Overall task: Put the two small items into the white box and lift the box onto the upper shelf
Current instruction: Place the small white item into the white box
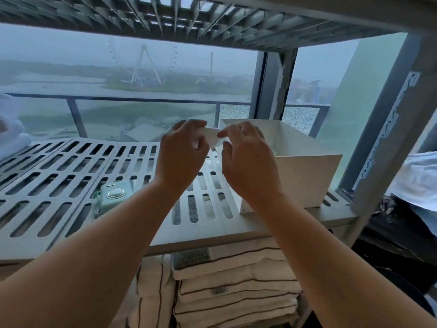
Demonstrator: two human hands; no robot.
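Folded towels [227,280] at 6 o'clock; both hands' fingers [201,147] pinch a small white item [210,136], best released low inside the white box [305,176] at 3 o'clock.

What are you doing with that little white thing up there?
Both hands, left hand and right hand, hold a small white item in the air beside the open white box on the slatted shelf. It isn't in the box yet. A small mint-green gadget waits on the shelf.

Two hands: left [182,152], right [246,157]; one white box [307,176]; one mint camera [113,195]; one small white item [211,136].
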